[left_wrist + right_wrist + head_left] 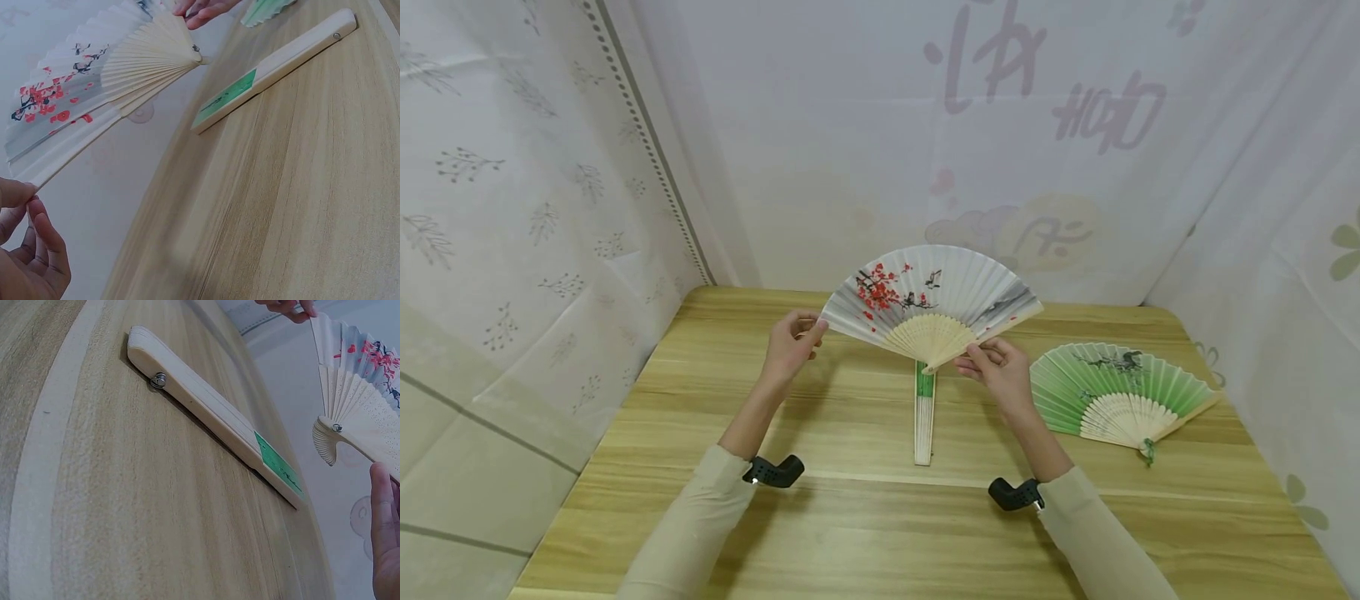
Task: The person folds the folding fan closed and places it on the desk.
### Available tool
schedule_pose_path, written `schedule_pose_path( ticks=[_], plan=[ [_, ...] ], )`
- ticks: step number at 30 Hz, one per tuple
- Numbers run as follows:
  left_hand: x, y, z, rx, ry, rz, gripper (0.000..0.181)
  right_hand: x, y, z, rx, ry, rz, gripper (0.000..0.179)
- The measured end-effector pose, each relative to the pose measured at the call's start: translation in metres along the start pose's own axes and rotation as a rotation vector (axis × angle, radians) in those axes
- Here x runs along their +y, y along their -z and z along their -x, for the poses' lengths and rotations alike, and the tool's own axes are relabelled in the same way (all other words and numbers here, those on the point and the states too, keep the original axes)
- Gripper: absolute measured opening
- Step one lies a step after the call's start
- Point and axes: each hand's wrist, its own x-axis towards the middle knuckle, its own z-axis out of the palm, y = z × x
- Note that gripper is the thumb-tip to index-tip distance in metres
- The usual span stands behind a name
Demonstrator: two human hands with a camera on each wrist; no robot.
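Note:
Spread wide above the table, a white folding fan [955, 287] with red blossoms and small birds is held up by both hands. My left hand [790, 346] pinches the tip of its left outer rib between thumb and fingers. On the other side, my right hand [1000, 371] grips the right outer rib near the pivot, thumb in front. Below the white fan lies a folded green fan [924, 417] on the table, its pivot end toward me; the white fan's lower part covers its far end in the head view. The left wrist view shows the left fingertips [39, 209] on the rib.
An opened green folding fan [1120, 387] with a green tassel lies on the table to the right, beside my right hand. The wooden table [850, 533] ends at a pale printed curtain [820, 167] behind. More curtain hangs at both sides.

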Motion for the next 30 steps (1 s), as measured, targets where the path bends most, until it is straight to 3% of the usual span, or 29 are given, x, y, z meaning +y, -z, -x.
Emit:
schedule_pose_path(
  ticks=[7,17,30],
  plan=[
    [0.004,0.002,0.001,-0.029,0.010,0.014,0.033,0.001,-0.002,-0.001,-0.003,0.003,-0.005,0.026],
    [0.042,0.001,0.019,-0.046,-0.012,-0.016,0.028,0.001,-0.007,-0.001,-0.016,0.024,-0.014,0.024],
    [0.039,0.001,0.016,-0.052,-0.048,-0.020,0.027,0.002,-0.009,0.001,-0.026,0.021,-0.003,0.022]
  ],
)
